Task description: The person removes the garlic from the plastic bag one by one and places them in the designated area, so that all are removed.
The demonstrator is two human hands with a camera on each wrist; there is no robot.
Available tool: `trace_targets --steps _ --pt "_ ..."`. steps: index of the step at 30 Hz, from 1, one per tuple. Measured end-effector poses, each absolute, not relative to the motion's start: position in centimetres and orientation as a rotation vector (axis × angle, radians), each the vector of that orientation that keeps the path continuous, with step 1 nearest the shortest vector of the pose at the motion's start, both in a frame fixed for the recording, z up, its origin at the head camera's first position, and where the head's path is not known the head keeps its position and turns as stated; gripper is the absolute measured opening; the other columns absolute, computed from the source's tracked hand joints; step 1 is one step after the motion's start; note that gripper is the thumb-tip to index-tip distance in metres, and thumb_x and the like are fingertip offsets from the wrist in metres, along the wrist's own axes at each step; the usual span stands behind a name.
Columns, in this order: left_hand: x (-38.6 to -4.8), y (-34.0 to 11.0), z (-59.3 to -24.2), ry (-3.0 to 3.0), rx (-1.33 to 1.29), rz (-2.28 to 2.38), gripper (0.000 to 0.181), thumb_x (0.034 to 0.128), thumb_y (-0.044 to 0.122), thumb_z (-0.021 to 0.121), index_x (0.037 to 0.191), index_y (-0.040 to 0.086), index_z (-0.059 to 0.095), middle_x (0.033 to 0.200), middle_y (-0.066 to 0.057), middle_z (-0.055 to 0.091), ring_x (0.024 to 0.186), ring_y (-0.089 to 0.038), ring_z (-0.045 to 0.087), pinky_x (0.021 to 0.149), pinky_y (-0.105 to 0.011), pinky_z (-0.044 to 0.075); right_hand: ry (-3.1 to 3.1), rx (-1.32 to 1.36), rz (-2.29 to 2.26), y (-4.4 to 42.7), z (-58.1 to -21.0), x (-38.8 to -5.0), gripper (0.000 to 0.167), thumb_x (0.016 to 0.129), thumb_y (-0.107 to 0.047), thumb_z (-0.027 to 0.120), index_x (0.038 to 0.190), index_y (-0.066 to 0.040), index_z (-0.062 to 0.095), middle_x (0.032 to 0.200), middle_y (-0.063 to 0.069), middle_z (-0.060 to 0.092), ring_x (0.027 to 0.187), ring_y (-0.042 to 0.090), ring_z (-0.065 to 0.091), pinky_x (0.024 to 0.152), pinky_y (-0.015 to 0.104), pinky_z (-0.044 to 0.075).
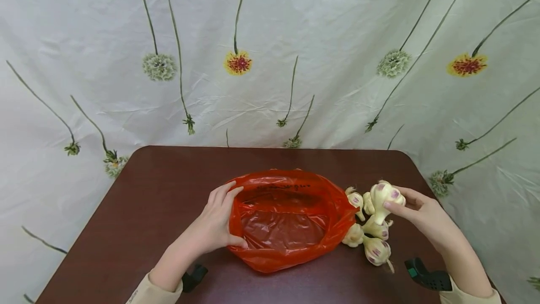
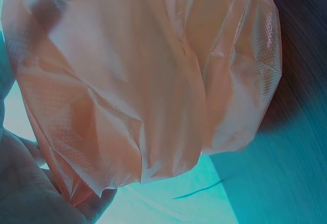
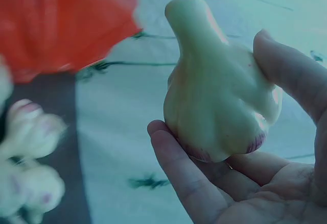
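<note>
A red plastic bag (image 1: 291, 252) stands on the table with its mouth spread wide; no contents show in the part I can see into. My left hand (image 1: 217, 222) grips the bag's left rim, its thumb at the near side and fingers at the far side. Pale folds of the bag (image 2: 153, 106) fill most of the left wrist view. In my right hand (image 1: 426, 212) is a garlic bulb (image 3: 217, 91), pinched between thumb and fingers, stem end outward. It is raised over several more garlic bulbs (image 1: 377, 250) lying against the bag's right side.
The dark brown table (image 1: 168, 191) has rounded far corners. Behind it hangs a pale cloth (image 1: 337, 36) printed with flowers. A black wrist device (image 1: 428, 276) is on the right wrist and another (image 1: 195, 277) on the left.
</note>
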State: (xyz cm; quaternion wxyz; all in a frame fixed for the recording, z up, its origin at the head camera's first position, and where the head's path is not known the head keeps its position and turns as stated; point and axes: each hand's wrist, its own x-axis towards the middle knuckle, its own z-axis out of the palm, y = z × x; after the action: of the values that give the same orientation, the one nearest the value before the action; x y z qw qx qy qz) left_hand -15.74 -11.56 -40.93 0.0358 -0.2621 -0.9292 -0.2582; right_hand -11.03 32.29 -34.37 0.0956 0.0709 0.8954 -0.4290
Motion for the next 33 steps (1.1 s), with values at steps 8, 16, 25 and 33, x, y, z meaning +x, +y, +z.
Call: trace_targets --steps 8,16,25,33 --pt "-15.8 -11.6 -40.8 -2.862 -0.810 -0.798 0.113 0.0530 0.034 0.097 0.143 -0.001 0.037 0.151 -0.023 0.029 0.137 -0.042 0.026 0.105 -0.060 0.040 2.569 0.321 -1.272 33.3 -38.2 -8.6 0.068 0.097 -0.040 0.060 0.148 0.000 0.039 0.145 0.023 0.049 0.109 0.002 0.054 0.096 0.043 0.048" --pt "-15.9 -11.5 -40.6 -2.871 -0.804 -0.791 0.114 0.0531 0.035 0.097 0.143 -0.001 0.037 0.151 -0.024 0.029 0.137 -0.043 0.025 0.106 -0.062 0.039 2.515 0.345 -1.337 32.5 -40.6 -7.7 0.066 0.096 -0.032 0.063 0.145 0.006 0.040 0.142 0.025 0.052 0.109 0.006 0.058 0.085 0.023 0.049" --pt "-15.9 -11.5 -40.8 -2.880 -0.799 -0.807 0.113 0.0543 0.035 0.096 0.143 -0.001 0.036 0.153 -0.024 0.028 0.138 -0.043 0.025 0.105 -0.061 0.041 2.449 0.343 -1.429 31.1 -42.2 -6.9 0.069 0.091 -0.025 0.070 0.144 0.008 0.041 0.109 0.016 0.069 0.083 0.006 0.062 0.070 0.025 0.051" --pt "-15.9 -11.5 -40.7 -2.883 -0.799 -0.794 0.113 0.0551 0.038 0.096 0.143 -0.001 0.037 0.153 -0.023 0.028 0.138 -0.042 0.024 0.104 -0.061 0.041 2.582 0.219 -1.343 29.5 -43.6 -6.6 0.066 0.082 -0.020 0.079 0.134 0.011 0.052 0.123 0.025 0.065 0.098 0.020 0.070 0.074 0.022 0.054"
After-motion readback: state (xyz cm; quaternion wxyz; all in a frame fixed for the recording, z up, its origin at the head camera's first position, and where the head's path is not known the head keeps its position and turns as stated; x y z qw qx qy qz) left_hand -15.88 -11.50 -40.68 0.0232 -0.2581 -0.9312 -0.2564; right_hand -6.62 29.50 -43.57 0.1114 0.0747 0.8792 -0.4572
